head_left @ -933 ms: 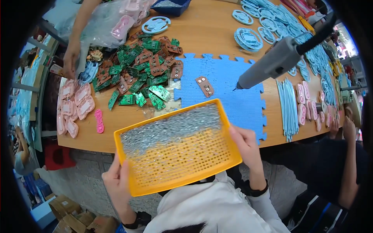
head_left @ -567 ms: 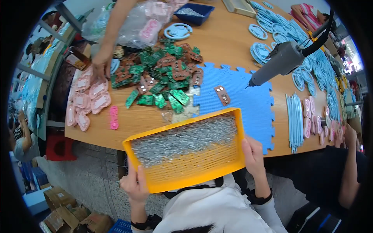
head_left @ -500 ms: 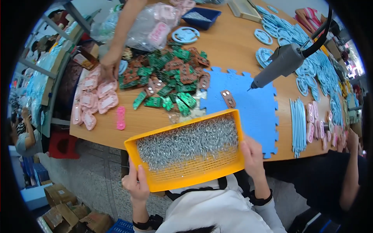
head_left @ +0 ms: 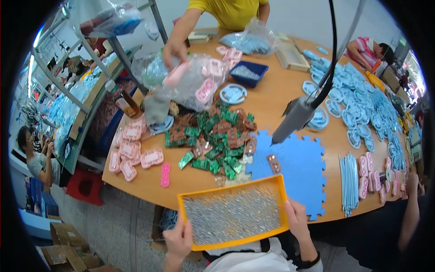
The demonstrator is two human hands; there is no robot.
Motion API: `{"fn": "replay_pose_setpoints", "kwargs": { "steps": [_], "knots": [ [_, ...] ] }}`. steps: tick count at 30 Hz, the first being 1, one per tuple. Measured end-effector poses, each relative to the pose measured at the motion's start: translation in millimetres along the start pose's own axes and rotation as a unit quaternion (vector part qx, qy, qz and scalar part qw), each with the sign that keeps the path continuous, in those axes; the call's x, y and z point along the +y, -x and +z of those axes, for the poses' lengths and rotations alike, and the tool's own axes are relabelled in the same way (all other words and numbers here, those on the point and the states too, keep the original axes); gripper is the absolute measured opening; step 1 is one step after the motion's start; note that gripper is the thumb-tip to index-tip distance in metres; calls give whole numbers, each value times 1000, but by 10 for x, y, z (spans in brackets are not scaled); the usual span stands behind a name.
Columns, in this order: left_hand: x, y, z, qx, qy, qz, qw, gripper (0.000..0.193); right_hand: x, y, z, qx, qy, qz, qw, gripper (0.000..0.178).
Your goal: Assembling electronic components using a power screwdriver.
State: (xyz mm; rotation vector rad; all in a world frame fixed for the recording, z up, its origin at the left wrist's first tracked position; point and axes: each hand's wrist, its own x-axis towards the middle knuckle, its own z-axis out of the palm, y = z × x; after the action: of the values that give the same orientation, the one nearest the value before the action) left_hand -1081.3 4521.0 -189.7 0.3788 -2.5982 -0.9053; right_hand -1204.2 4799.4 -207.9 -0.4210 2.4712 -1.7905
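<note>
I hold a yellow plastic basket (head_left: 283, 206) in front of me at the table's near edge, one hand on each end. My left hand (head_left: 179, 238) grips its left end, thumb over the rim. My right hand (head_left: 297, 220) is closed on the right end. Small silver metal pieces (head_left: 233, 215), which look like screws, are spread across the basket's bottom. Just beyond it lies a blue foam mat (head_left: 297, 181) with a brown part (head_left: 273, 163) on it. A grey electric screwdriver (head_left: 294, 119) hangs tip down above the mat.
Green and brown parts (head_left: 213, 136) are heaped beyond the basket, with pale pink parts (head_left: 131, 149) to the left. A co-worker's hand (head_left: 176, 51) holds a pink piece over a plastic bag (head_left: 190, 90). Light-blue rods (head_left: 348, 183) and rings (head_left: 358, 104) lie right; a blue tray (head_left: 248, 72) stands far.
The silver pieces, earlier gathered toward the basket's far side, now cover its bottom. The view has shifted upward. The co-worker's hand has moved from the pink pile to the bag with a pink piece.
</note>
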Motion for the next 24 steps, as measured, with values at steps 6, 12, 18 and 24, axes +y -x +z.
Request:
{"fn": "replay_pose_setpoints", "kwargs": {
  "steps": [6, 12, 18, 24],
  "knots": [
    [191, -69, -271, 2, 35, -108, 994, 35, 89, 109, 40, -68, 28, 109, 991, 33],
    [552, -251, -147, -117, 54, -187, 974, 28, 224, 73, -187, 1, -49, 184, 982, 31],
    [371, -310, -111, -60, 60, -107, 991, 36, 146, -12, -167, -16, 65, 166, 984, 30],
    [190, -265, -24, -42, 129, -137, 981, 35, -32, -86, -91, 6, -13, 152, 988, 30]
  ]
}}
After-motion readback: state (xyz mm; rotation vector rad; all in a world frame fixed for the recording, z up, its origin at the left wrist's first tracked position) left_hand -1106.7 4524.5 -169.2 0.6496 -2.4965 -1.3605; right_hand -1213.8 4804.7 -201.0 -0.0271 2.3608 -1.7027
